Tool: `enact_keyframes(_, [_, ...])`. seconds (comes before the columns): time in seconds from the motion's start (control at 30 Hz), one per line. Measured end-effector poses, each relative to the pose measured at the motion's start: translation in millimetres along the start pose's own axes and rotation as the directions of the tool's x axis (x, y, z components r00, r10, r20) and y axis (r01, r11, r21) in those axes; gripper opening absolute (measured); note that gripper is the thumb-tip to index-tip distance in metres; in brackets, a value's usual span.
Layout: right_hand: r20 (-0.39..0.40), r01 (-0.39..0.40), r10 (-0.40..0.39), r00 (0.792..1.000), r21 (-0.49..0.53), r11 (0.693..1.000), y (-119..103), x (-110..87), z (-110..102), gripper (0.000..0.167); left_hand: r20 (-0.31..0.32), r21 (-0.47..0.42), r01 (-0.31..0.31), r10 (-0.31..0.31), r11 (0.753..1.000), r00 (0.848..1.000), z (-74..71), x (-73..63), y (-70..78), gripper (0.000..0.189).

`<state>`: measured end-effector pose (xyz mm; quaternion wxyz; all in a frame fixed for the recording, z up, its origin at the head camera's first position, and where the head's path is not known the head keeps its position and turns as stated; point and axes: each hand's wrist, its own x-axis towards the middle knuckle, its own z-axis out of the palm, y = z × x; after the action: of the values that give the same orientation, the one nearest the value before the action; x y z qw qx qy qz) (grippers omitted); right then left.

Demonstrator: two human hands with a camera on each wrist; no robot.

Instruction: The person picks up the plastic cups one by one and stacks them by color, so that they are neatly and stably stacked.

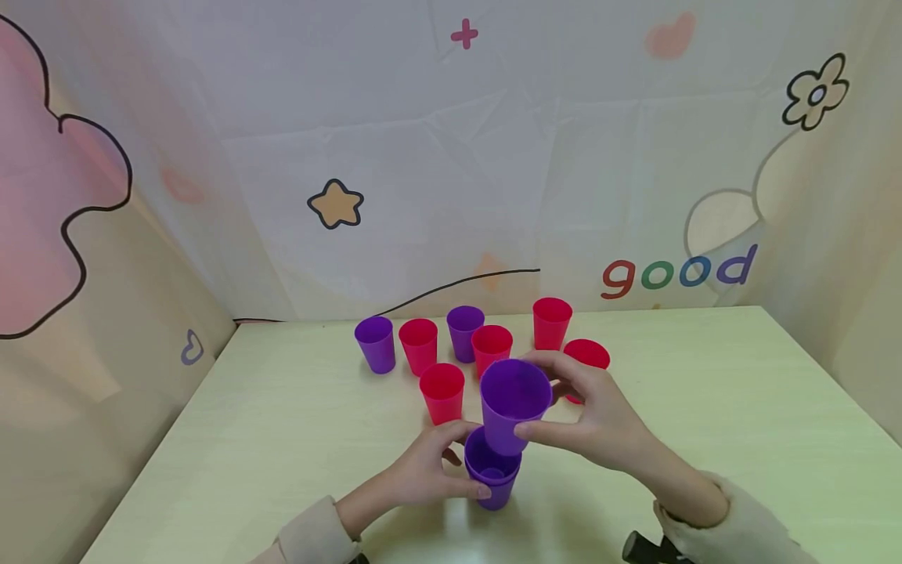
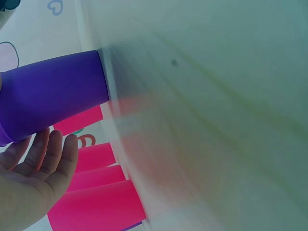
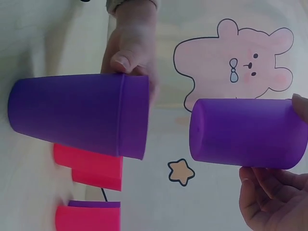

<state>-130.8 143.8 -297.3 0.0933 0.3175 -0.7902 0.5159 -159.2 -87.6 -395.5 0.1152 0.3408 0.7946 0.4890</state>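
My right hand [image 1: 604,411] grips a purple cup [image 1: 502,427] near its rim, thumb on the near side and fingers behind. It hangs mouth up, right over a nested stack of purple cups [image 1: 493,495]. The right wrist view shows a gap between the base of the raised cup [image 3: 245,132] and the stack's rim [image 3: 134,115]. My left hand [image 1: 431,468] holds the stack near its top, thumb in front and fingers around the far side. In the left wrist view the stack [image 2: 53,91] stands on the table.
Beyond my hands stand several red cups, one nearest [image 1: 442,395] and one at the back right [image 1: 552,325]. Two more purple cups, left [image 1: 376,348] and middle [image 1: 463,337], stand among them. A printed cloth [image 1: 423,157] hangs behind the table [image 1: 247,454].
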Motion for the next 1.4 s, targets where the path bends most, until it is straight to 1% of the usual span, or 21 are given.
enact_keyframes(0.27, [0.047, 0.021, -0.022, 0.999, 0.014, 1.000, 12.6, -0.6, 8.7, 0.050, 0.003, -0.004, -0.004, 0.004, 1.000, 1.000, -0.6, -0.6, 1.2, 0.054])
enact_keyframes(0.6, [0.105, -0.034, 0.032, 0.994, 0.022, 0.999, 24.4, -4.8, 17.3, 0.050, 0.003, -0.011, 0.006, -0.006, 1.000, 1.000, -0.2, -0.6, 1.0, 0.054])
enact_keyframes(0.83, [0.157, -0.066, 0.061, 0.986, 0.029, 0.997, 32.5, -6.3, 21.9, 0.052, -0.003, 0.002, -0.022, 0.022, 1.000, 1.000, 0.2, -0.3, 1.1, 0.056])
enact_keyframes(1.0, [0.178, -0.075, 0.071, 0.981, 0.014, 0.997, 39.7, -8.9, 23.9, 0.054, -0.004, 0.007, -0.022, 0.022, 1.000, 1.000, 0.1, -0.1, 0.5, 0.056])
enact_keyframes(1.23, [0.195, -0.064, 0.073, 0.978, -0.050, 0.997, 49.0, -12.6, 26.7, 0.052, 0.005, -0.002, 0.001, -0.001, 1.000, 1.000, -0.3, 0.4, -1.4, 0.056])
enact_keyframes(1.4, [0.214, -0.065, 0.081, 0.973, -0.082, 0.995, 53.6, -14.2, 29.3, 0.051, 0.004, -0.005, -0.003, 0.003, 1.000, 1.000, 0.3, 0.4, -2.5, 0.057])
